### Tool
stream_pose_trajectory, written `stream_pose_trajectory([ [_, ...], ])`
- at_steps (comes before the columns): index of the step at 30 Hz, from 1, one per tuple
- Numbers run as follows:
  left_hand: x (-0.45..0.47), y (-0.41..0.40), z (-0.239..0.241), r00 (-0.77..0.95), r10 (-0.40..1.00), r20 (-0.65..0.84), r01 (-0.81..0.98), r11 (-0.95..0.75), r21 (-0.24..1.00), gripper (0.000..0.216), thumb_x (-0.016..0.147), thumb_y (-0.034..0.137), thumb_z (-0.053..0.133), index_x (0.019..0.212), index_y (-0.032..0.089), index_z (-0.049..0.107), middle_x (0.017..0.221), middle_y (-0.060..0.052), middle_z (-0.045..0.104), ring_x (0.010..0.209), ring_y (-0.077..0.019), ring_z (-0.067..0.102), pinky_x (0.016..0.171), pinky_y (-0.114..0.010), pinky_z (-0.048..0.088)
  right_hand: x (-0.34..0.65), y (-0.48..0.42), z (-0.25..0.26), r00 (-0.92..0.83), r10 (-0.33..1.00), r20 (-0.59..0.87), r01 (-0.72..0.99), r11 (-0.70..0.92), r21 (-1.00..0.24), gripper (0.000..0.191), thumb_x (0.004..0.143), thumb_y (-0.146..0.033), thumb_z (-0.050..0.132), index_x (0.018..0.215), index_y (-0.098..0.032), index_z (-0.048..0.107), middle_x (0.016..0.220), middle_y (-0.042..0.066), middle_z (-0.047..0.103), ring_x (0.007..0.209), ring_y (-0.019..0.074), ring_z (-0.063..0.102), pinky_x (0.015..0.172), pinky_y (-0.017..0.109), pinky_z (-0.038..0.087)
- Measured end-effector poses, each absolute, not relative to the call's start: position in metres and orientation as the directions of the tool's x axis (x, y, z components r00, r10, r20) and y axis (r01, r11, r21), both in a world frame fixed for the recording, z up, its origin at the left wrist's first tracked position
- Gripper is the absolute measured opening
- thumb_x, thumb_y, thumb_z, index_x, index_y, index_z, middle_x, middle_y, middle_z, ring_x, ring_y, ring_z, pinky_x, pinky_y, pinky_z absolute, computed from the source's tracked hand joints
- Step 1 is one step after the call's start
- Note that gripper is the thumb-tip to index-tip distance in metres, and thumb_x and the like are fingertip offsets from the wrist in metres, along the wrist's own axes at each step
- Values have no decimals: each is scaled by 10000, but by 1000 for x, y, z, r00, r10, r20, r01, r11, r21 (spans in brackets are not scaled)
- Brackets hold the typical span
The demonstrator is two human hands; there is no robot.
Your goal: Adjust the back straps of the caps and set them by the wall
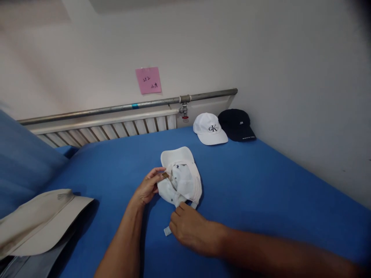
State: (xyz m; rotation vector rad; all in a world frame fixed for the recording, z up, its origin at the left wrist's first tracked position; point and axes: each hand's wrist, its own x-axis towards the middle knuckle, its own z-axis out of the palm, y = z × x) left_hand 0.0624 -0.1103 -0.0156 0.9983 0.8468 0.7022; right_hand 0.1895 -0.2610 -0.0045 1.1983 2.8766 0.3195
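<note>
A pale, nearly white baseball cap (185, 181) lies upside down on the blue surface, its brim pointing away from me and its inside showing. My left hand (149, 186) pinches the cap's left edge, thumb close to a small brass-coloured buckle (165, 175). At the near edge, my right hand (188, 227) is closed on the back of the cap, around its strap. The strap's loose end (167, 231) sticks out to the left below the fingers. The right fingertips are partly hidden behind the knuckles.
Against the far wall, a white cap (207, 127) with dark letters sits beside a black cap (236, 123). Beige stacked caps (43, 220) lie at the near left. Behind the blue surface (261, 193) run a radiator (110, 129) and a metal pipe (156, 103).
</note>
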Motion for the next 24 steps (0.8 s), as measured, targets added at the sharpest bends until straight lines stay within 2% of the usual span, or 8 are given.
stream_pose_trajectory([
  [6,60,-106,-17,492,828,-270,-133,377,916,336,561,289,804,796,146,612,616,35,598,389,-26,419,342,-142,207,190,-259,-4,-725,684,86,687,705,176,101,837,-111,536,817,-120,635,747,75,620,666,199,550,639,350,382],
  [12,60,-103,-20,478,829,-291,-121,390,913,359,536,282,824,798,147,618,606,37,598,382,-28,413,327,-140,211,193,-270,-13,-675,736,44,737,671,84,172,775,-270,651,867,-125,637,807,92,625,719,222,549,698,388,397],
  [16,61,-104,-19,463,830,-309,-109,400,910,358,528,276,831,788,148,621,609,36,603,383,-27,420,325,-136,219,200,-261,-10,-712,700,62,703,708,74,52,820,-163,585,853,-142,619,781,64,626,687,195,541,688,366,377],
  [21,60,-103,-19,453,834,-316,-100,400,911,379,511,276,843,793,147,624,629,31,615,388,-28,427,321,-135,212,212,-257,-10,-722,682,116,691,717,86,87,839,-140,553,912,-132,599,787,56,628,696,186,532,716,361,371],
  [24,60,-102,-20,456,830,-322,-90,403,911,372,524,276,841,799,144,628,616,30,609,383,-27,421,324,-136,209,217,-255,-21,-713,681,168,699,710,87,76,861,-124,522,873,-138,596,786,53,617,719,186,526,713,354,367],
])
